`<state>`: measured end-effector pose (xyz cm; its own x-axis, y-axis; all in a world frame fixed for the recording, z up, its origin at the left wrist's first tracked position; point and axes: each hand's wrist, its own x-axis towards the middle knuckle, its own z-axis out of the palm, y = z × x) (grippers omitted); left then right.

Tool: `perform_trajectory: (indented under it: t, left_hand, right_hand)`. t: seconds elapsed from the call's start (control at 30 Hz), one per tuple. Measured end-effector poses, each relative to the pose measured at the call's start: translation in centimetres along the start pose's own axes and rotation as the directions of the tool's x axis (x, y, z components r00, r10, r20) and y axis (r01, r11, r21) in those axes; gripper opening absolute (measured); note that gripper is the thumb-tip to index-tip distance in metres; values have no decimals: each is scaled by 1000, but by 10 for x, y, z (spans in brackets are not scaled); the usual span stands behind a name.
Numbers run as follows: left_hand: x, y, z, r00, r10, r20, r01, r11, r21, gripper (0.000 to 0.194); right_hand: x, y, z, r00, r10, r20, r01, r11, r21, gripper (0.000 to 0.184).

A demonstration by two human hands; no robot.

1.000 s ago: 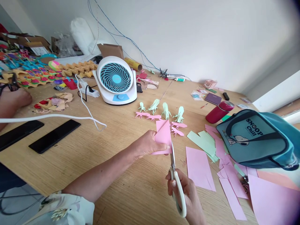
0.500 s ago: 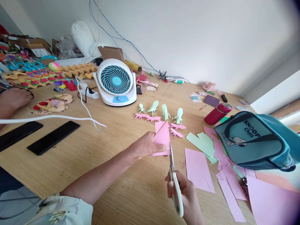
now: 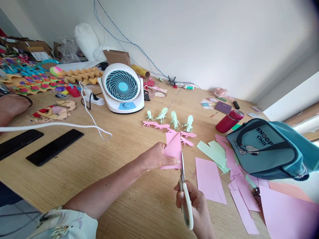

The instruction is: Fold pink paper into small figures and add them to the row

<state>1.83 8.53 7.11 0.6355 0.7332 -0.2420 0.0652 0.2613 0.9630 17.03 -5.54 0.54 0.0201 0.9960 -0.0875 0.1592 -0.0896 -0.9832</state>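
Observation:
My left hand (image 3: 159, 156) pinches a folded piece of pink paper (image 3: 173, 144), thumb on top and fingers mostly hidden behind it. A diagonal fold line crosses the paper's upper part. White-handled scissors (image 3: 187, 207) sit in my right hand (image 3: 198, 207), with fingers through the handle. Their blades point away from me, nearly closed, along the paper's right edge; whether they bite into it I cannot tell. Just beyond the paper stand several green folded-paper insects (image 3: 174, 120) and several pink ones (image 3: 161, 126).
Pink sheets (image 3: 210, 181) and green strips (image 3: 213, 152) lie to the right, beside a teal bag (image 3: 266, 149) and a red flask (image 3: 229, 121). A white fan (image 3: 122, 88) stands at the back. Two black phones (image 3: 54, 147) and a white cable (image 3: 50, 125) lie left, near another person's hand (image 3: 15, 104).
The pink paper has shifted slightly down and right in my left hand's grip, and its tilt has changed a little. The scissors stay at its right edge. The whole view has moved slightly.

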Motion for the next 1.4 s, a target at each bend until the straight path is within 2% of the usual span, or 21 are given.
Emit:
perform_trajectory:
  t: [0.2, 0.37, 0.6, 0.77, 0.97, 1.17, 1.4]
  left_hand:
    - [2, -1, -1, 1000, -8, -19, 9, 998, 62, 24]
    - [1, 0, 0, 1000, -6, -27, 9, 994, 105, 24]
    - [0, 4, -7, 998, 36, 50, -41, 993, 114, 32]
    - [0, 7, -11, 997, 67, -23, -66, 996, 66, 41]
    - [2, 5, -10, 993, 69, -101, -70, 997, -9, 41]
    - [1, 7, -10, 996, 60, -60, -63, 997, -54, 40]
    - [0, 8, -8, 999, 47, -10, -47, 999, -5, 41]
  right_hand:
    - [-1, 3, 2, 1000, 3, 7, -3, 999, 49, 43]
    - [0, 5, 1, 1000, 0, 10, 0, 1000, 14, 46]
    - [1, 2, 0, 1000, 1, -8, -1, 1000, -1, 44]
    - [1, 2, 0, 999, -32, -4, 32, 999, -20, 43]
    - [2, 1, 1, 1000, -25, 1, 25, 1000, -15, 44]
    - [2, -2, 2, 1000, -22, -8, 22, 1000, -13, 44]
    - [1, -4, 3, 1000, -11, -24, 11, 1000, 9, 43]
